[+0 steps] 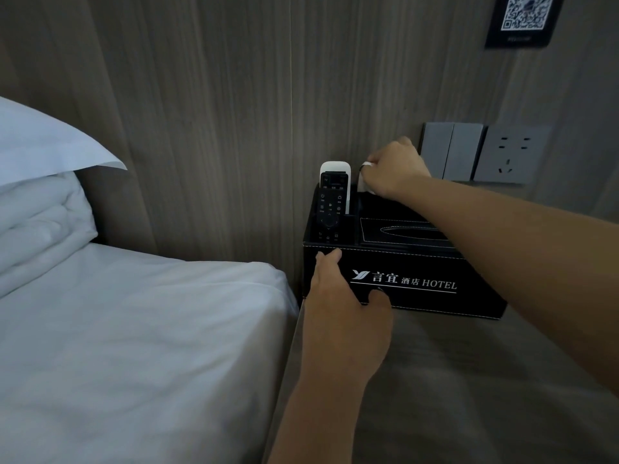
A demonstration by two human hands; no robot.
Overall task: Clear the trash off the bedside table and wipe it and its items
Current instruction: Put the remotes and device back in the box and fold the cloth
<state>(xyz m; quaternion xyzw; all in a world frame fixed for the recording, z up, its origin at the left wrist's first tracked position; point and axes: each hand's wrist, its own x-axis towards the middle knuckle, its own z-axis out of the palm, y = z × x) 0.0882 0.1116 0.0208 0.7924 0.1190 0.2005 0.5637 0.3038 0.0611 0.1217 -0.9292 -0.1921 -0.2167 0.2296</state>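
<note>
Your left hand [338,296] is on the front left corner of the black organizer box [418,279]: fingers straight up against the front face near the top edge, thumb out along the bottom edge. It presses the box, nothing curled round it.

Your right hand [392,172] reaches over the box to its back compartment, fingers curled round a small white item [363,182]. Mostly hidden by the hand; can't tell what it is.

The box sits at the back of the worktop [469,380], against the wood wall panel, just beside the bed [134,329]. White hotel lettering on its front, tissue slot [408,229] on top. A black remote [330,209] stands upright in the left slot, with a white remote [335,167] behind it.

A pillow [43,142] lies at the head of the bed. Switch plates [452,150] and a socket [512,154] are on the wall behind your right hand; a QR code sign [526,18] hangs above them.
</note>
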